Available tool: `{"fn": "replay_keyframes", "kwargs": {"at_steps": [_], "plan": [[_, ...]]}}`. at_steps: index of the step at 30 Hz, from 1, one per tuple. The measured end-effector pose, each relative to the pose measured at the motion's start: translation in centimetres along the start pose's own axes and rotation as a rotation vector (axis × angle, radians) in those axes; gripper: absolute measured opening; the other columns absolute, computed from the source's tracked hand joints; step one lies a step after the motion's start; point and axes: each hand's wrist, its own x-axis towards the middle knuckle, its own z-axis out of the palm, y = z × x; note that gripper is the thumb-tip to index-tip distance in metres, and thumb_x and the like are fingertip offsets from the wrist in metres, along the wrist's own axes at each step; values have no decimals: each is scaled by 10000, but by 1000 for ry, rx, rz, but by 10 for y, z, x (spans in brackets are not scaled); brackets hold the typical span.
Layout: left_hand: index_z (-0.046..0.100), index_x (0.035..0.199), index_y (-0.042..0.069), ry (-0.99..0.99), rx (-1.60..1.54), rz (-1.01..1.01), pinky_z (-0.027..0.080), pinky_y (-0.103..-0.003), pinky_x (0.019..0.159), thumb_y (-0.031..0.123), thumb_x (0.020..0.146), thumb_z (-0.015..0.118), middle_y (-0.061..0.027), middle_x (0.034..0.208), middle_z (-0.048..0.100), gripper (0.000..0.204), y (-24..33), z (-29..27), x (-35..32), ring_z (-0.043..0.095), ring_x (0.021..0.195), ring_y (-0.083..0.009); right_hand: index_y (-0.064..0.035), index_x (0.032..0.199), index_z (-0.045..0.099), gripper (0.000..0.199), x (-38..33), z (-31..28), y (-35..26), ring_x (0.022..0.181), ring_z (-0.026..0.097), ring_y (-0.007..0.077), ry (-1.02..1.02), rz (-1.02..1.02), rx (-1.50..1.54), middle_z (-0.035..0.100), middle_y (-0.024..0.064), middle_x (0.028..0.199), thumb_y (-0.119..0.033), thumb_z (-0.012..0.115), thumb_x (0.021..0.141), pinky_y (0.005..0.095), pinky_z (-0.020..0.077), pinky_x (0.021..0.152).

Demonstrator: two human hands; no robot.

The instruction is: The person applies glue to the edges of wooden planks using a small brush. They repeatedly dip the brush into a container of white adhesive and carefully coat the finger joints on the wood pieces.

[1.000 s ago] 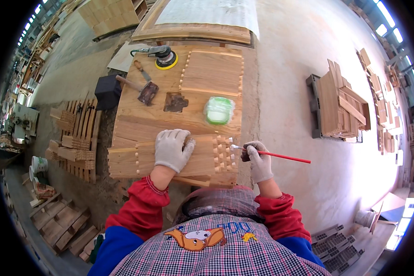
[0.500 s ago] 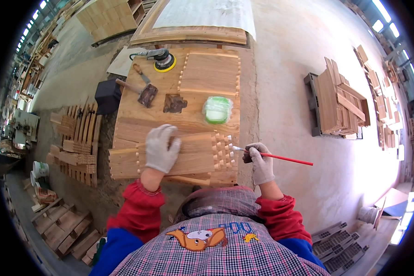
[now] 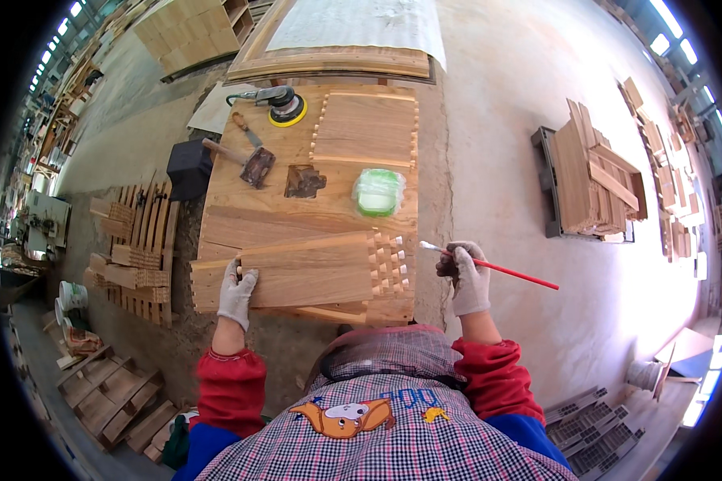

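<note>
My gloved left hand [image 3: 237,295] grips the left end of a wooden board [image 3: 306,272] with finger-jointed ends, on top of a small stack. White stuff, seemingly glue, coats several of the joint teeth [image 3: 399,255] at the stack's right end. Off the table's right edge, my gloved right hand [image 3: 467,276] is closed around a thin brush [image 3: 517,272] with a red handle. Its whitish tip points left toward the teeth, a little apart from them. On the table, beyond the stack, stands a green container [image 3: 379,192] in clear plastic wrap.
The wooden worktable [image 3: 241,196] also bears a mallet [image 3: 257,166], a scraper-like hand tool [image 3: 247,128], a sander [image 3: 285,106] with a yellow rim and a joined panel [image 3: 367,128]. A dark box [image 3: 188,168] stands at its left. Boards are stacked on a pallet [image 3: 590,188] at right.
My left hand has slid from the middle of the top board to its left end and taken hold there. My right hand has drawn the brush slightly right, away from the teeth.
</note>
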Motion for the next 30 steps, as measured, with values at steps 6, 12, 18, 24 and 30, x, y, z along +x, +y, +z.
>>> {"fn": "replay_keyframes", "kwargs": {"at_steps": [6,12,18,24,30], "plan": [[490,1423,27,-22,38,-29,430,-247,991,104,912,724,-21,1258,554,567,14,19,0,523,1128,-123,-7,1056,632,176,1,-6,1,718,656,172,5,-1,-5,670,81,869,-169,586,1003,315,563,661],[514,1374,12,44,127,97,453,-267,967,123,905,725,-61,1275,564,526,12,29,1,550,1137,-167,-6,1071,630,176,0,2,7,731,677,181,-76,-33,-106,679,85,876,-162,572,1011,320,577,684],[525,1359,27,213,961,787,432,-433,1055,176,835,735,-205,1370,519,583,76,83,-16,528,1238,-354,-4,1050,630,131,4,20,10,728,624,123,-130,-41,-165,650,52,854,-110,568,1007,275,530,672],[537,1363,36,-75,1197,875,283,-560,1161,348,871,688,-231,1411,491,603,83,141,-8,449,1322,-413,0,1032,627,134,6,18,14,733,630,130,-137,11,-205,651,64,862,-113,560,1006,276,533,675],[625,1240,85,-187,1219,804,293,-537,1151,366,909,635,-124,1267,639,434,76,156,-9,557,1228,-314,7,1028,627,138,10,29,11,724,627,136,-95,-14,-174,650,69,853,-106,552,1004,281,533,669]]}}
